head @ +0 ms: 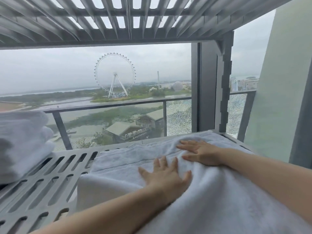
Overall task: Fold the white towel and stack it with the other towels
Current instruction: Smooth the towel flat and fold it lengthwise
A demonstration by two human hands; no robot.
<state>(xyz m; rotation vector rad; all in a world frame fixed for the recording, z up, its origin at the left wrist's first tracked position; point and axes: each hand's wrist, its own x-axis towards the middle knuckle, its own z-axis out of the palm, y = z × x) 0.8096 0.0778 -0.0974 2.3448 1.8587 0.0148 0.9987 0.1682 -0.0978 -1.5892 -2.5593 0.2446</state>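
The white towel (128,159) lies spread over the right half of a grey slotted shelf (50,179), with its near part draping down toward me. My left hand (166,176) rests flat on the towel's middle, fingers apart. My right hand (200,153) lies flat on the towel a little farther back and to the right, fingers pointing left. Neither hand grips the cloth. A stack of folded white towels (22,142) sits at the shelf's left end, apart from the spread towel.
Another slotted shelf (118,19) hangs close overhead. A dark upright post (209,85) stands at the back right corner. Behind the shelf are a window and a balcony railing (109,105). A pale wall (283,81) closes the right side.
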